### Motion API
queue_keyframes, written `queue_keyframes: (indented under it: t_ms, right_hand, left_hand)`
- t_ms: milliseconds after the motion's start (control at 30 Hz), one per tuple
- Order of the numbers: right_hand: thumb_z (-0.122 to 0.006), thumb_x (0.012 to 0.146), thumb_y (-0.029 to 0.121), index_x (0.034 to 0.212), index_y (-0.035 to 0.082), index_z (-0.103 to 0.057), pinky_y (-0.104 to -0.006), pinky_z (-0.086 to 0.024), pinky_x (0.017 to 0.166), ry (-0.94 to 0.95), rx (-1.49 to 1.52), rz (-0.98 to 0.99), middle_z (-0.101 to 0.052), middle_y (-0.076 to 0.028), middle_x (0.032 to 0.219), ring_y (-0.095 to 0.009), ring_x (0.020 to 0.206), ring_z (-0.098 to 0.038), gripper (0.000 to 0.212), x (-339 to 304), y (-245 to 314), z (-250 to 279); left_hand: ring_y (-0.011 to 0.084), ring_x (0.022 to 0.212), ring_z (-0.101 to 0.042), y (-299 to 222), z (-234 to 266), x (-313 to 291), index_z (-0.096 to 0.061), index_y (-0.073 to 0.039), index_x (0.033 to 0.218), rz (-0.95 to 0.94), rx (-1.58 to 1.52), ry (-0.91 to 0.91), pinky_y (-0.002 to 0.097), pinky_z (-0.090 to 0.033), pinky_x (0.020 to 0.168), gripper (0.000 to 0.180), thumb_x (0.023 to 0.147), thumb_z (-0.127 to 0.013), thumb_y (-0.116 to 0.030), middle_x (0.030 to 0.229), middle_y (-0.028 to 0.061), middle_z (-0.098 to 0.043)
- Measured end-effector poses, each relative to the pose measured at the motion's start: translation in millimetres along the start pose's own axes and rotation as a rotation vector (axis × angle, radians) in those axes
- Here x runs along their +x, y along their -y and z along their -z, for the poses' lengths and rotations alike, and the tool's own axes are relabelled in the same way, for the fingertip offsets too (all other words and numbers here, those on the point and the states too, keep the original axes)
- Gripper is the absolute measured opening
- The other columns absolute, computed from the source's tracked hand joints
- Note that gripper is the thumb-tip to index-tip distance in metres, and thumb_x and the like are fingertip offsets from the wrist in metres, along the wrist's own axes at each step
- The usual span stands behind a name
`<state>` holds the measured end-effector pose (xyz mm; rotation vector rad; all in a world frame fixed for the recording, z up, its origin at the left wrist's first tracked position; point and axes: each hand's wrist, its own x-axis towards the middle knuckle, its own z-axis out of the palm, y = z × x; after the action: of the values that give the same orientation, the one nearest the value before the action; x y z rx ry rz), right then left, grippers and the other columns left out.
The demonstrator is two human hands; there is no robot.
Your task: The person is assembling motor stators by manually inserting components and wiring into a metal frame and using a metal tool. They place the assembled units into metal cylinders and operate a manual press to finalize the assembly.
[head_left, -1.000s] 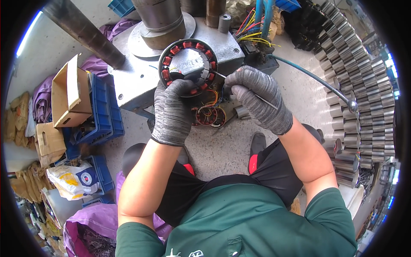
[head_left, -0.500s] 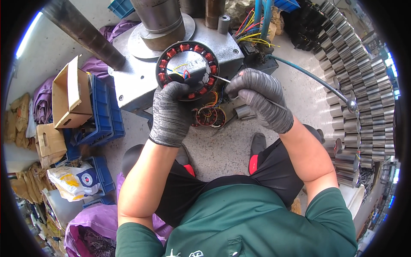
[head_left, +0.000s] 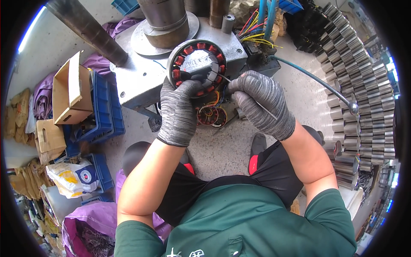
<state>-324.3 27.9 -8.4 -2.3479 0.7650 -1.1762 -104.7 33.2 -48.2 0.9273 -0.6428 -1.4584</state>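
A ring-shaped motor stator (head_left: pixel 189 50) with red copper windings is tilted in front of me, above the edge of a metal machine bed. My left hand (head_left: pixel 177 113), in a grey knit glove, grips its lower left rim, some fingers reaching inside the ring. Closed round a thin metal rod (head_left: pixel 224 78) is my right hand (head_left: pixel 266 103), gloved alike. The rod's far end touches or lies very near the stator's right inner side; its near end sticks out past the palm. Below the ring, more wound stators (head_left: pixel 212 116) with coloured wires sit lower down, partly hidden.
Beyond the stator, a thick steel column (head_left: pixel 165 25) stands on the machine bed (head_left: pixel 130 79). Coloured wires (head_left: pixel 261 39) hang behind right. A blue lever (head_left: pixel 314 79) with a ball end slants rightward. Stacked metal cylinders (head_left: pixel 342 81) line the right; blue crates (head_left: pixel 100 109) and a cardboard box (head_left: pixel 70 96) stand left.
The stator and my left hand have shifted slightly right, and the ring has turned to show more of its outer wall. The rod now slants more steeply in my right hand.
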Motion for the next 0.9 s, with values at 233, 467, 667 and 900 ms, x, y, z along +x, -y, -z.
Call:
queue_keyframes:
  t_ms: [233, 467, 667, 900]
  right_hand:
    - [-0.068, 0.093, 0.001, 0.105, 0.0, -0.071, -0.0412, -0.058, 0.072, -0.024, -0.053, -0.027, -0.069, -0.015, 0.087, -0.035, 0.078, -0.071, 0.012, -0.4, 1.8, 0.1]
    - [-0.068, 0.094, 0.002, 0.105, 0.0, -0.071, -0.0405, -0.058, 0.073, -0.04, -0.015, -0.048, -0.069, -0.016, 0.087, -0.035, 0.078, -0.071, 0.012, -0.6, -0.4, -1.8]
    - [-0.067, 0.094, 0.002, 0.105, -0.001, -0.07, -0.0407, -0.057, 0.072, -0.053, -0.026, 0.02, -0.068, -0.016, 0.087, -0.035, 0.077, -0.071, 0.012, -1.2, -4.6, -4.0]
    - [-0.067, 0.093, 0.005, 0.104, 0.0, -0.07, -0.0434, -0.055, 0.071, 0.03, 0.003, 0.039, -0.065, -0.016, 0.085, -0.036, 0.078, -0.069, 0.013, -0.1, -4.6, 4.2]
  left_hand:
    - [0.0292, 0.103, -0.074, -1.3, -3.7, -0.1, -0.06, 0.003, 0.133, -0.044, 0.028, -0.036, 0.0434, -0.064, 0.096, 0.049, 0.084, -0.064, -0.005, 0.116, 0.0166, -0.073]
    - [0.0326, 0.113, -0.072, -1.3, 1.2, -2.9, -0.058, 0.005, 0.137, 0.117, -0.088, -0.001, 0.0471, -0.061, 0.102, 0.059, 0.083, -0.068, -0.018, 0.122, 0.019, -0.072]
    - [0.0324, 0.111, -0.073, -1.1, -0.4, -2.9, -0.061, 0.004, 0.132, 0.117, -0.066, -0.02, 0.0477, -0.061, 0.101, 0.053, 0.082, -0.067, -0.016, 0.12, 0.0188, -0.072]
    - [0.0324, 0.105, -0.075, -7.5, -0.6, -7.1, -0.06, 0.005, 0.129, 0.014, -0.054, 0.061, 0.0485, -0.062, 0.103, 0.051, 0.08, -0.063, -0.008, 0.111, 0.0186, -0.074]
